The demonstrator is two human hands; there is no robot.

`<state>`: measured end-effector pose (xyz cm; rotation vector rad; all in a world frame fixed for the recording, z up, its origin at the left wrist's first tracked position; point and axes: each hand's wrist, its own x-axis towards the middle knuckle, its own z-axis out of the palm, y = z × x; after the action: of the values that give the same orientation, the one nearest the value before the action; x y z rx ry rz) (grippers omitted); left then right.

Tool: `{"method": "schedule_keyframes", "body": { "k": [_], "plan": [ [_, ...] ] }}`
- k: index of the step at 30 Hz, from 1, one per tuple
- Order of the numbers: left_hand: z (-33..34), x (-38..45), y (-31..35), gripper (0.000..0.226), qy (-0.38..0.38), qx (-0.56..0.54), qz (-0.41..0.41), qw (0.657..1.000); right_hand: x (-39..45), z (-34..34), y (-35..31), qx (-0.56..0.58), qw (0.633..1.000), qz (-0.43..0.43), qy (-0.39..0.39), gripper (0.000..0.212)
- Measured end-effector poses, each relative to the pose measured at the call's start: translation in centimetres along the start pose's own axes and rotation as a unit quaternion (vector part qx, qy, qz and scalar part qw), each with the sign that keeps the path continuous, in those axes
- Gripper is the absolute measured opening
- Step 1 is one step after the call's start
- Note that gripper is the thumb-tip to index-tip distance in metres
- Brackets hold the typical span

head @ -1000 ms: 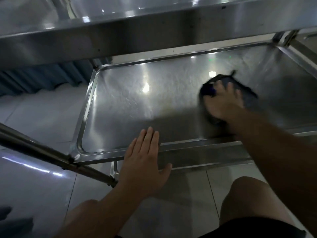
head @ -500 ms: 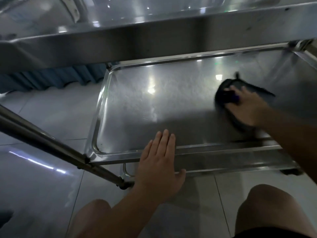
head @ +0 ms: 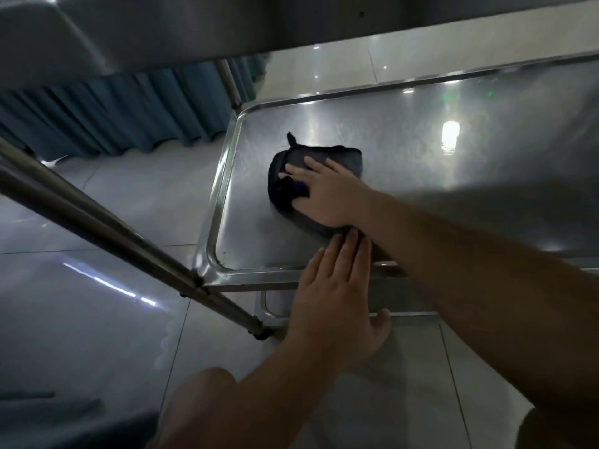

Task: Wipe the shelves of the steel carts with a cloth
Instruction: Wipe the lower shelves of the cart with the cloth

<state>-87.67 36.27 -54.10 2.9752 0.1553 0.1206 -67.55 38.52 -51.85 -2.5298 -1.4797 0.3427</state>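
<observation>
Right hand point(head: 327, 194), flat, has swept the cloth point(head: 337, 160) leftward; left hand point(head: 330, 306), seemingly flat, stays on the shelf rim point(head: 246, 277).

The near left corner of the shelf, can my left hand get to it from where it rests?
Probably yes: the left hand lies flat on the shelf's front rim, with bare steel between it and that corner.
</observation>
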Motion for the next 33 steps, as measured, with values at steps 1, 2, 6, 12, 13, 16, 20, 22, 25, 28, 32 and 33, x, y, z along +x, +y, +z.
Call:
{"method": "schedule_keyframes", "body": {
  "k": [1,2,6,12,13,16,20,22,25,28,32,33],
  "plan": [
    [0.0,-0.1,0.0,0.102,0.001,0.004,0.0,1.0,-1.1,0.0,0.6,0.017,1.0,-0.011,-0.001,0.069],
    [0.0,-0.2,-0.1,0.101,0.002,0.01,-0.002,1.0,-2.2,-0.1,1.5,0.035,0.999,-0.004,0.004,0.072],
    [0.1,-0.3,-0.3,0.101,-0.001,0.007,-0.004,1.0,-7.8,-1.1,8.7,0.033,0.987,0.146,0.063,0.073],
    [0.3,-0.3,0.1,0.103,-0.01,0.015,-0.005,1.0,-16.6,-2.7,17.0,0.035,0.918,0.392,0.053,0.096],
    [0.2,-0.4,0.1,0.103,-0.015,0.011,-0.007,1.0,-16.8,-2.4,16.0,0.048,0.908,0.412,0.061,0.093],
    [0.0,-0.4,0.2,0.106,-0.019,-0.002,-0.014,1.0,-15.9,-1.3,10.9,0.034,0.92,0.384,0.065,0.078],
    [-0.1,-0.5,0.2,0.108,-0.023,0.006,-0.023,0.999,-14.7,1.2,3.4,0.032,0.97,0.233,0.054,0.077],
    [-0.1,-0.4,0.2,0.108,-0.024,0.011,-0.027,0.999,-14.9,1.6,2.6,0.021,0.98,0.192,0.04,0.074],
    [-0.1,-0.3,0.2,0.11,-0.03,0.013,-0.034,0.999,-15.6,0.8,4.5,0.012,0.982,0.186,0.03,0.068],
    [-0.4,-0.1,0.5,0.114,-0.024,0.035,-0.035,0.999,-16.8,0.2,6.3,0.016,0.975,0.221,0.03,0.068],
    [-0.3,0.1,0.8,0.113,-0.003,0.044,-0.022,0.999,-18.3,-0.6,8.6,0.009,0.964,0.265,0.025,0.068],
    [-0.3,0.0,0.8,0.111,-0.002,0.045,-0.021,0.999,-18.4,-0.6,9.0,0.005,0.963,0.267,0.025,0.068]
  ]
}}
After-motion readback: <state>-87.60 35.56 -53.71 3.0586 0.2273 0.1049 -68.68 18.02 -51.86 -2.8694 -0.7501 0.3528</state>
